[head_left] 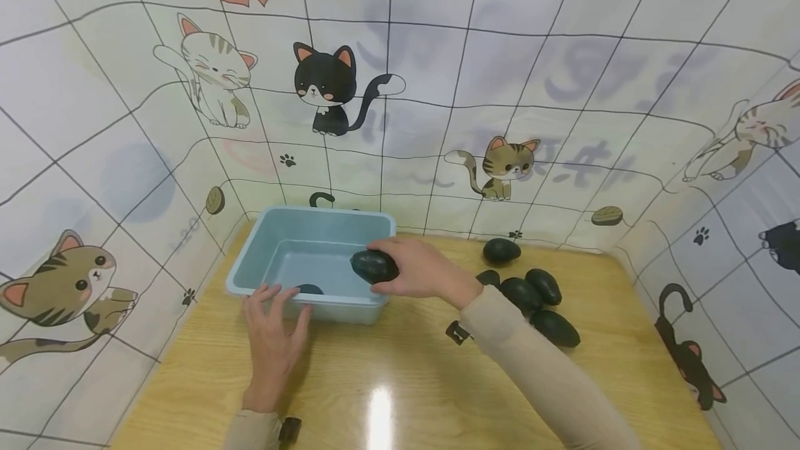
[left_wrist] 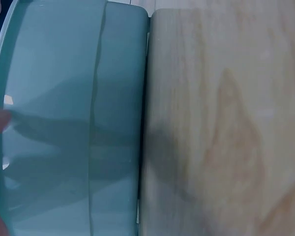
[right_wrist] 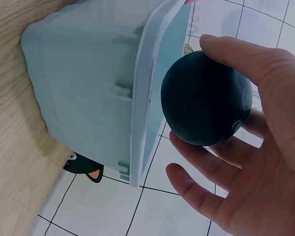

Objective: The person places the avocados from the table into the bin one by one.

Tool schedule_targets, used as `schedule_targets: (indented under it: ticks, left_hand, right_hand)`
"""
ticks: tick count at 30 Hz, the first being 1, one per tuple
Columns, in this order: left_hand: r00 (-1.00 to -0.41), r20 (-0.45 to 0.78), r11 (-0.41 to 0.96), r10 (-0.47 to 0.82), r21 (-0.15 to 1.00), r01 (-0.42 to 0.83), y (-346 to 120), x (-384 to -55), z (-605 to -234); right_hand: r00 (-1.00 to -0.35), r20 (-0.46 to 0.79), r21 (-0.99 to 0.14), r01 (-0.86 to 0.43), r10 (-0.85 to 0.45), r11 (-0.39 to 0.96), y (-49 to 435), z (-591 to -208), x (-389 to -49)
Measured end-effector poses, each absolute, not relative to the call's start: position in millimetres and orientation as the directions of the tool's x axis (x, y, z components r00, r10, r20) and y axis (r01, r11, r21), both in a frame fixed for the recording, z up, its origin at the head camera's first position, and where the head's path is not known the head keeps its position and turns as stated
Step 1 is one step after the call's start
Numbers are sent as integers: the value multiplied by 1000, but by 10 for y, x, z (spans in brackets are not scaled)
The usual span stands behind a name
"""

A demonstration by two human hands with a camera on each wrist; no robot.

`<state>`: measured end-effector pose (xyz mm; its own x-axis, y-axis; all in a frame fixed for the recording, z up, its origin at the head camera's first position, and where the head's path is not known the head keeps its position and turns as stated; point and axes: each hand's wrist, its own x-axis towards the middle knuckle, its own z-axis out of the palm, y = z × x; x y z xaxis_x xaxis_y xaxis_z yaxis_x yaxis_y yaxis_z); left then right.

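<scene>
My right hand (head_left: 412, 266) grips a dark green avocado (head_left: 373, 266) over the right rim of a light blue plastic bin (head_left: 369, 313). Up close in the right wrist view, thumb and fingers hold the avocado (right_wrist: 206, 98) from opposite sides, beside the bin's rim (right_wrist: 142, 98). Spread fingers of my left hand (head_left: 271, 339) rest on the front rim, the thumb lower by the outer wall. Another dark avocado (head_left: 310, 289) lies inside the bin, partly hidden by the front wall. The left wrist view shows mostly the bin's outer wall (left_wrist: 54, 147), with fingertips at its left edge.
Several dark avocados (head_left: 521, 295) lie on the wooden table (head_left: 425, 387) to the right, some partly behind my right forearm. One more avocado (head_left: 501, 251) sits farther back. A small black clip-like piece (head_left: 457, 332) shows beside that sleeve. Cat-printed sheeting (head_left: 425, 89) encloses the table.
</scene>
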<state>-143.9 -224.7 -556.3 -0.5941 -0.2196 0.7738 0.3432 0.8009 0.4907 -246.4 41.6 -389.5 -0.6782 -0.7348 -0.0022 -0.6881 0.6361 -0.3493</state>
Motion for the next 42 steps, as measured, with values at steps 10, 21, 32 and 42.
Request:
schedule_targets:
  ticks: [10,21,32,42]
  left_hand:
    - [-556,800,815,-224,467,343,-2228,-1462,-5535]
    - [-542,811,814,-219,458,357,-2235,-1458,-5540]
    - [-550,809,804,-208,462,375,-2229,-1465,-5550]
    - [-541,814,801,-212,462,381,-2232,-1442,-5537]
  right_hand:
    - [-664,22,-351,-705,-747,617,368,-3916,-2503]
    - [-676,65,-405,-690,-734,600,440,-3945,-2521]
    - [-777,90,-540,-564,-623,625,748,-4119,-2560]
    - [-817,118,-614,-507,-564,605,977,-4165,-2513]
